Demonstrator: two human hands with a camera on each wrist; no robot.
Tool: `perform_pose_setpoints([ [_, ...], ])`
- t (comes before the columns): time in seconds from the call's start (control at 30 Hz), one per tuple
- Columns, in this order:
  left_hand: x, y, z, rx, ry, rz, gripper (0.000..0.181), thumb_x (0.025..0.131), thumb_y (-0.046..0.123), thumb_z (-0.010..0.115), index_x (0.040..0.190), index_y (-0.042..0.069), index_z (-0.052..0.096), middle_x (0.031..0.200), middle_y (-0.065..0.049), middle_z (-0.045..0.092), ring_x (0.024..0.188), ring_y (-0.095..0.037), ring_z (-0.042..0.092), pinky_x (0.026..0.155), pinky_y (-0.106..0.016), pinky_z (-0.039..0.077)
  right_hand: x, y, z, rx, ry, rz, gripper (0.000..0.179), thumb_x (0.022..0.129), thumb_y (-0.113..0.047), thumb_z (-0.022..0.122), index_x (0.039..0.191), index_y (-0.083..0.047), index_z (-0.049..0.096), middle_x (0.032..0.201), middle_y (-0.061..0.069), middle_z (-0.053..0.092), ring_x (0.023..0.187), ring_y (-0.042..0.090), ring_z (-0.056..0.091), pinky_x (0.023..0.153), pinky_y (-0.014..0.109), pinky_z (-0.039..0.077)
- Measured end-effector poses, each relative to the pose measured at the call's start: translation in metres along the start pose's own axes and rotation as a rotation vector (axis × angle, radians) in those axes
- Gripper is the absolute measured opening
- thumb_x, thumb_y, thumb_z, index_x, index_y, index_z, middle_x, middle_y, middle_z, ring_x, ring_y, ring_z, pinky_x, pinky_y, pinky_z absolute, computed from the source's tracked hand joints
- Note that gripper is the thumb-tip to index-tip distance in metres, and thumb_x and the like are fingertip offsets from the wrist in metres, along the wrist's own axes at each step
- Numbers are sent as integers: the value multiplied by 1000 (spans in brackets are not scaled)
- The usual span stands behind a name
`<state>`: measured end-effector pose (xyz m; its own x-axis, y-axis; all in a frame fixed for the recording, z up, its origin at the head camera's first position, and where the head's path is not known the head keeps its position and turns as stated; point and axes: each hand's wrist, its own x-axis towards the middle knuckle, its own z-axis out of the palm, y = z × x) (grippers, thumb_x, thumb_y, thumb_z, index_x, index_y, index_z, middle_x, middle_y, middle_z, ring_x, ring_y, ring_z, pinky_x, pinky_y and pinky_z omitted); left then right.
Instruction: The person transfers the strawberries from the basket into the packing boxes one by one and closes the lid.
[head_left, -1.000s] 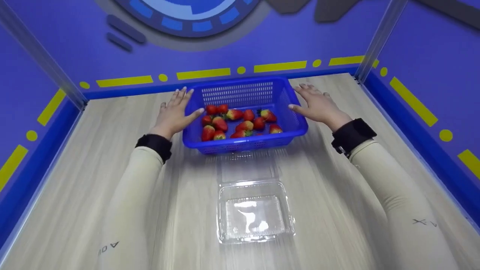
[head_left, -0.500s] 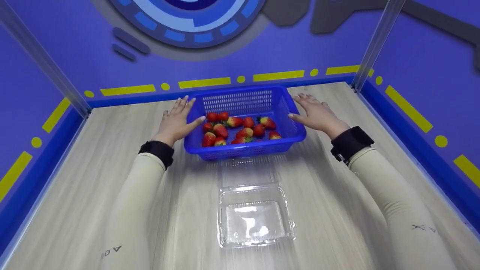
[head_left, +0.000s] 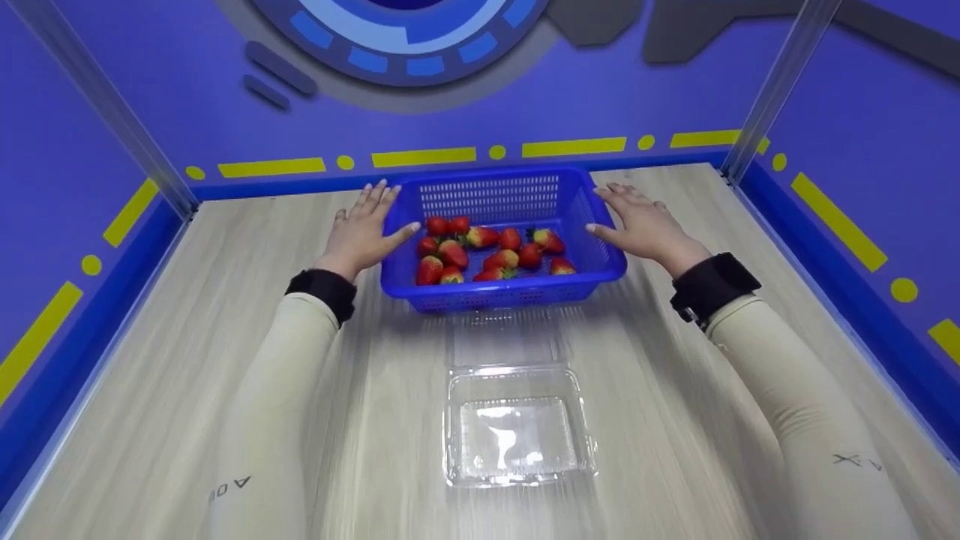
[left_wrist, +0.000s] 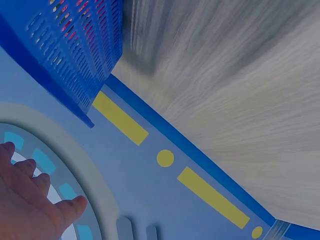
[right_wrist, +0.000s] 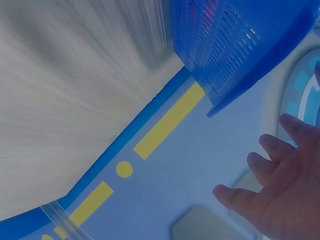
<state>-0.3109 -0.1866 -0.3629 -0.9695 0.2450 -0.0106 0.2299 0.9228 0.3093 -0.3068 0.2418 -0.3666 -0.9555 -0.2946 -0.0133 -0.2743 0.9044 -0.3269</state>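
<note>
We see a pale wooden table (head_left: 405,427) between blue walls (head_left: 420,131) with yellow dashes. Since the earlier frames our view has shifted slightly; left hand (head_left: 361,231) and right hand (head_left: 649,228) keep their places, released, fingers extended, flanking the basket (head_left: 525,285). It stands near the back wall and holds strawberries (head_left: 453,253). Before it lies a clear box (head_left: 517,439), lid (head_left: 506,341) open toward the basket.
</note>
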Motion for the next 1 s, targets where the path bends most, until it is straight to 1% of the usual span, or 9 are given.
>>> perform_pose_setpoints([
  [0.33, 3, 1, -1, 1, -19, -11, 84, 103, 62, 41, 166, 17, 9, 175, -10, 1, 163, -33, -2, 128, -69, 2, 1, 1, -1, 8, 4, 1, 75, 104, -47, 52, 162, -8, 25, 171, 24, 17, 159, 45, 12, 120, 80, 12],
  [0.5, 4, 5, -2, -5, -29, -15, 86, 101, 63, 44, 166, 18, 9, 175, -9, 1, 163, -33, -3, 129, -68, 2, 2, 0, -4, 20, 1, 3, 76, 104, -47, 52, 163, -8, 24, 171, 24, 16, 160, 44, 10, 122, 78, 11],
  [0.6, 3, 3, -3, -3, -31, -29, 88, 100, 63, 46, 166, 18, 8, 175, -9, 2, 163, -33, -2, 129, -68, 2, 8, -2, -4, 26, 3, -23, 76, 104, -44, 54, 163, -7, 24, 170, 25, 16, 159, 45, 9, 125, 74, 11],
  [0.73, 2, 2, -6, -3, -27, -26, 89, 101, 62, 47, 166, 17, 8, 175, -11, 5, 163, -33, 1, 128, -69, 6, 16, -5, -6, 32, 5, -72, 76, 103, -39, 58, 162, -4, 24, 170, 26, 16, 159, 47, 10, 129, 66, 12],
  [0.8, 1, 2, -7, -30, -27, -25, 88, 102, 61, 48, 166, 16, 8, 175, -12, 6, 163, -33, 2, 129, -69, 7, 21, -8, -7, 37, 6, -88, 76, 103, -37, 59, 162, -4, 25, 170, 26, 17, 159, 47, 10, 130, 64, 12],
  [0.9, 0, 1, -9, -99, -36, -35, 87, 103, 56, 49, 166, 13, 7, 174, -15, 8, 163, -34, 5, 131, -63, 10, 30, -17, -11, 44, 0, -96, 75, 102, -34, 61, 161, -4, 26, 170, 24, 17, 159, 46, 12, 129, 64, 14],
  [1.0, 2, 0, -11, -188, -56, -63, 87, 104, 48, 54, 165, 8, 6, 173, -19, 12, 161, -37, 13, 132, -56, 15, 40, -25, -15, 46, -8, -85, 74, 102, -33, 62, 161, -5, 28, 169, 24, 21, 158, 45, 18, 129, 64, 18],
])
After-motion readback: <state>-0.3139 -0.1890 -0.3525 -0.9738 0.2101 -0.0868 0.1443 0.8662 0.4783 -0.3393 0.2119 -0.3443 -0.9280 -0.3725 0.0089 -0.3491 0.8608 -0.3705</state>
